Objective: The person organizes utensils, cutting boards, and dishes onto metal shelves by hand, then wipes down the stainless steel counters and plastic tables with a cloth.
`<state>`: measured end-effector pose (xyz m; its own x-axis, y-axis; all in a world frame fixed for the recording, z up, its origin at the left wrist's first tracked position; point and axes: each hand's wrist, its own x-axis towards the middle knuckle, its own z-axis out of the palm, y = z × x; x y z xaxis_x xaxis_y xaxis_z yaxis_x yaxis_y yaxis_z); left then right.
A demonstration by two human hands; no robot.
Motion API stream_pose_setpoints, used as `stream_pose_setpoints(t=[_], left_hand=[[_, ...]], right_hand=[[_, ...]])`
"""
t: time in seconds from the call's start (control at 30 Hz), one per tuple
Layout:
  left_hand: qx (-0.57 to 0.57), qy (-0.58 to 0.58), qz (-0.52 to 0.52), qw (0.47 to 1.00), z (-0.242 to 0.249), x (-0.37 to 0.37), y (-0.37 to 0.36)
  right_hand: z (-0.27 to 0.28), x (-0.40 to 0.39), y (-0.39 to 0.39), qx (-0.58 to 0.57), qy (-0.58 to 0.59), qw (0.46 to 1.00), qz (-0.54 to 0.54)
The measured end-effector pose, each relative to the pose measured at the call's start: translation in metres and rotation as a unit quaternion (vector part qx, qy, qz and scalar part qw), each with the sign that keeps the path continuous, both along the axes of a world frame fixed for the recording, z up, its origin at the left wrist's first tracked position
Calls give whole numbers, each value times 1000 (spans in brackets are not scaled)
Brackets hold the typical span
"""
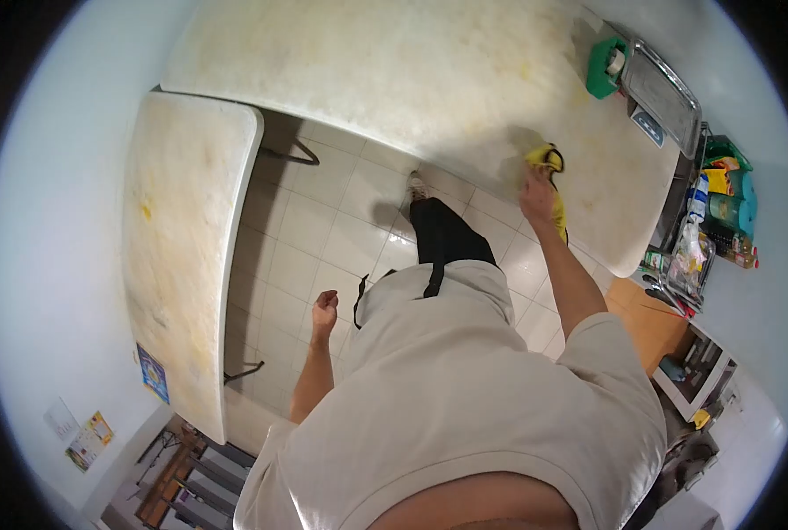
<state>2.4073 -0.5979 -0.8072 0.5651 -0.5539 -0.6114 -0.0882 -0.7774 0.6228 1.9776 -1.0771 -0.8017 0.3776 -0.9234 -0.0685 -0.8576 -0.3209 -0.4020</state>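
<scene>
My right hand (pixel 535 196) is closed on a yellow cloth with black edging (pixel 546 157), at the front edge of the long white table (pixel 394 71). Part of the cloth bunches up over the tabletop, and the rest hangs behind my wrist. My left hand (pixel 325 309) hangs low beside my body, over the tiled floor, its fingers loosely curled with nothing in them.
A second white table (pixel 182 238) stands to the left. At the right end are a green container (pixel 604 67), a metal tray (pixel 663 84), a small scale (pixel 648 125) and a rack of bottles and packets (pixel 721 203). My foot (pixel 416 185) is near the table edge.
</scene>
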Motion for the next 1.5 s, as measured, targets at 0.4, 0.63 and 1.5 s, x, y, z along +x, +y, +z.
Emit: stream_pose_setpoints(t=[0.4,0.63,1.5], left_hand=[[10,-162,-109,981,111,126,-248],[33,-171,-47,984,147,140,-291],[88,-342,-88,931,60,501,-406]], right_hand=[[6,317,-191,-16,-105,959,264],[20,391,-296,1,17,961,277],[41,573,-243,-47,140,932,330]])
